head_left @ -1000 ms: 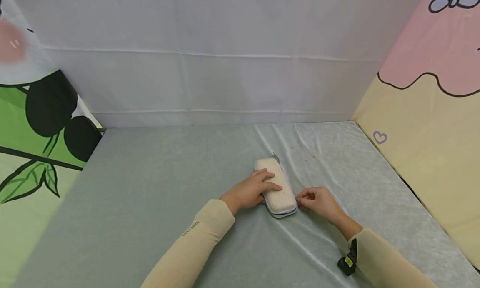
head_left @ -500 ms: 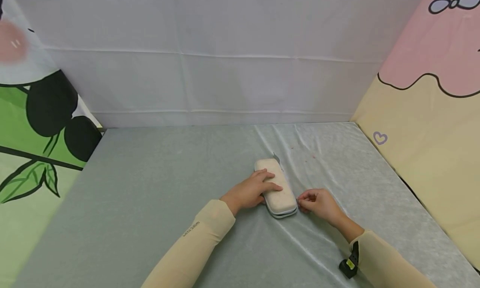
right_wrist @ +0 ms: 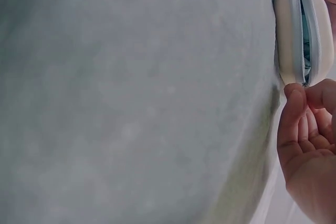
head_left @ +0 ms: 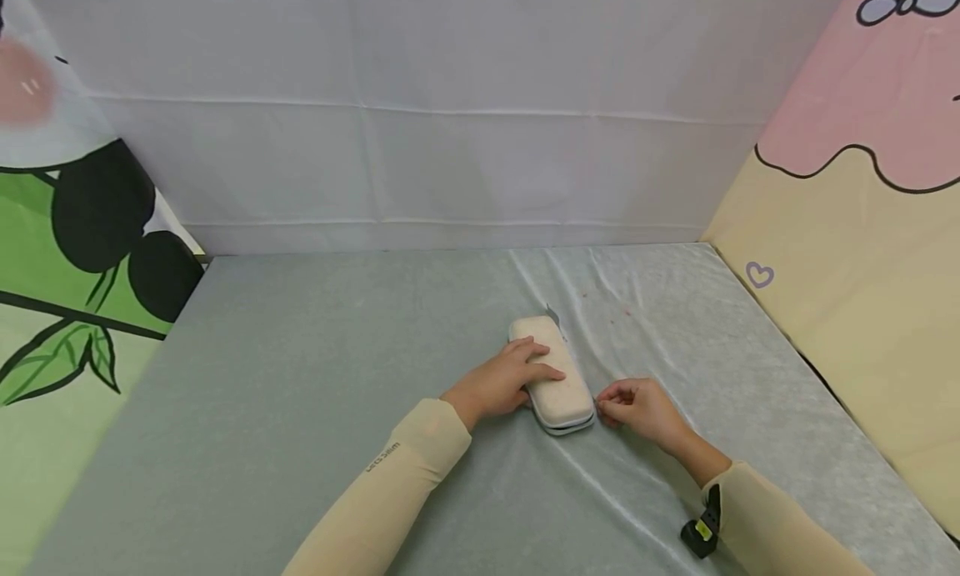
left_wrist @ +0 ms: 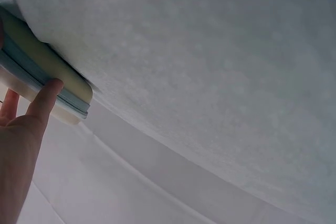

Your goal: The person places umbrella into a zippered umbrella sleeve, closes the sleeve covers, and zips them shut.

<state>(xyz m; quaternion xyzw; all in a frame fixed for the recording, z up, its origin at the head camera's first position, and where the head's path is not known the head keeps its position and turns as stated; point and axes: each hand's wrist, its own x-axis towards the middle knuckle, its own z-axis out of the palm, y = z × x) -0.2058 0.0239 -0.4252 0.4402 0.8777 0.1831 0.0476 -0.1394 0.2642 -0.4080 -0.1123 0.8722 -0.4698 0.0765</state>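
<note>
A cream hard-shell zip case (head_left: 558, 397) with a pale blue zip band lies on the grey cloth. My left hand (head_left: 498, 383) holds it from the left, fingers over the lid and a digit against the zip side in the left wrist view. At the near right corner, my right hand (head_left: 636, 409) pinches something tiny at the zip, apparently the zip pull, mostly hidden by the fingertips. In the right wrist view, the zip (right_wrist: 306, 40) is parted along the near end, showing a dark bluish inside. A small grey tab (head_left: 552, 314) sticks out at the far end.
Grey velvety cloth (head_left: 337, 351) with a few creases covers the table. A white sheet (head_left: 450, 142) hangs behind it. Printed panels stand at the left (head_left: 97, 251) and right (head_left: 840, 251). A black wrist device (head_left: 701, 533) sits on the right sleeve.
My right hand has shifted slightly towards me and to the right, along the case's near right corner. The left hand and the case stay in place.
</note>
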